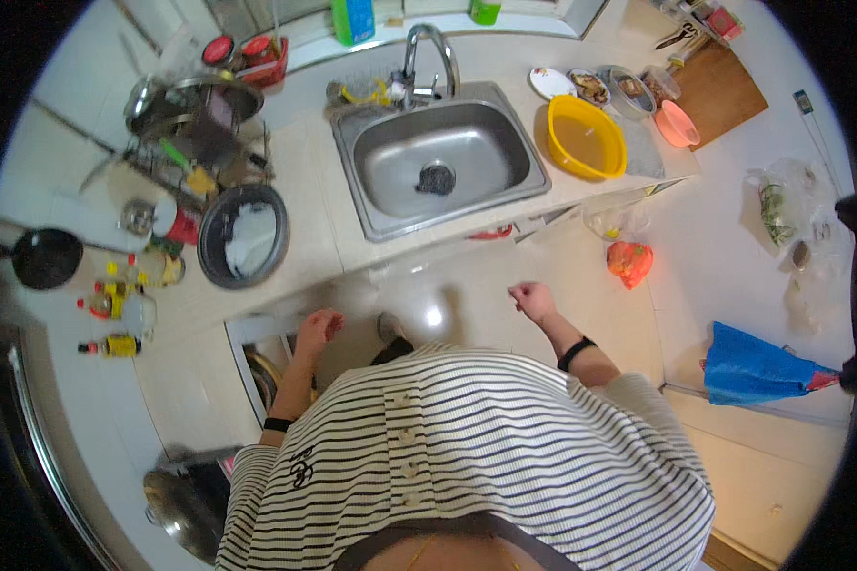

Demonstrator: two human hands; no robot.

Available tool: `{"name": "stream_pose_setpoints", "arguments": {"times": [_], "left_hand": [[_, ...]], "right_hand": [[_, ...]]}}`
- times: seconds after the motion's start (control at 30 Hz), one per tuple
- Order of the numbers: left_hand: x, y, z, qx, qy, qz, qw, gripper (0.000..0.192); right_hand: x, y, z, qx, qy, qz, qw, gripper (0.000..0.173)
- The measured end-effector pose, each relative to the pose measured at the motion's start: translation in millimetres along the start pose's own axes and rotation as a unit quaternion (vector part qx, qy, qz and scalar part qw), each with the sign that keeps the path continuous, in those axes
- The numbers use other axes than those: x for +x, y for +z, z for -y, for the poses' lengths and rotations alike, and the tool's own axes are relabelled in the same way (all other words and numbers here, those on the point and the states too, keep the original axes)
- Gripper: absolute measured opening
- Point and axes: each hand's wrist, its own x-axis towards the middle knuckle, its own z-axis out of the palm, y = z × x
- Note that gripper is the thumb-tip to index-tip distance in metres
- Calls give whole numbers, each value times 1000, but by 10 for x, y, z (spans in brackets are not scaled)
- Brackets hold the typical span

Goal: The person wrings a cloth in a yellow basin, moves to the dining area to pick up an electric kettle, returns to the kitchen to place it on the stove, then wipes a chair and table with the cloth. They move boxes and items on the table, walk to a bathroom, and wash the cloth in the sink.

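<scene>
Both bare hands hang in the air in front of the striped shirt, holding nothing I can see. My left hand (320,332) is at the front edge of the counter, left of the sink, its fingers loosely bent. Nearest to it is an open cabinet front (239,339) with cookware inside. Above the floor, apart from the counter, my right hand (534,301) has half-curled fingers. Ahead lies a stainless steel sink (400,168) with a dark strainer (435,178) at its drain. A chrome faucet (411,57) rises behind it.
Right of the sink stands a yellow basin (587,139) of cloudy liquid, near plates, bowls and a pink bowl (677,125). A dark pot (211,243), a dish rack (200,153) and sauce bottles (118,307) occupy the left. Bags hang on the right, including a red one (630,263).
</scene>
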Motion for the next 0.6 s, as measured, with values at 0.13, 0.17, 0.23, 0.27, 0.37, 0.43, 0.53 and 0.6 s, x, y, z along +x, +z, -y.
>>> {"name": "stream_pose_setpoints", "arguments": {"times": [0.13, 0.17, 0.23, 0.27, 0.37, 0.43, 0.53, 0.6], "left_hand": [[741, 350, -629, 84, -12, 53, 995, 24], [894, 455, -779, 148, -1, 60, 987, 22], [1221, 685, -1057, 243, 61, 79, 965, 19], [1376, 816, -1163, 273, 110, 92, 951, 18], [1889, 1186, -1457, 315, 183, 112, 924, 19], [2241, 1494, -1623, 369, 181, 114, 905, 21], [2650, 1905, -1804, 486, 128, 67, 862, 26], [2880, 2195, -1881, 532, 70, 76, 840, 28]], "right_hand": [[192, -122, 202, 8, 10, -96, 995, 17], [262, -142, 265, 11, -34, -112, 993, 16], [422, -190, 382, 18, -71, -126, 989, 14], [516, -230, 431, 27, -92, -125, 988, 14], [859, -432, 525, 50, -123, -130, 983, 17], [1112, -602, 541, 61, -133, -134, 980, 19], [1522, -919, 502, 41, -151, -114, 981, 18], [1743, -1152, 463, 25, -193, -102, 975, 14]]}}
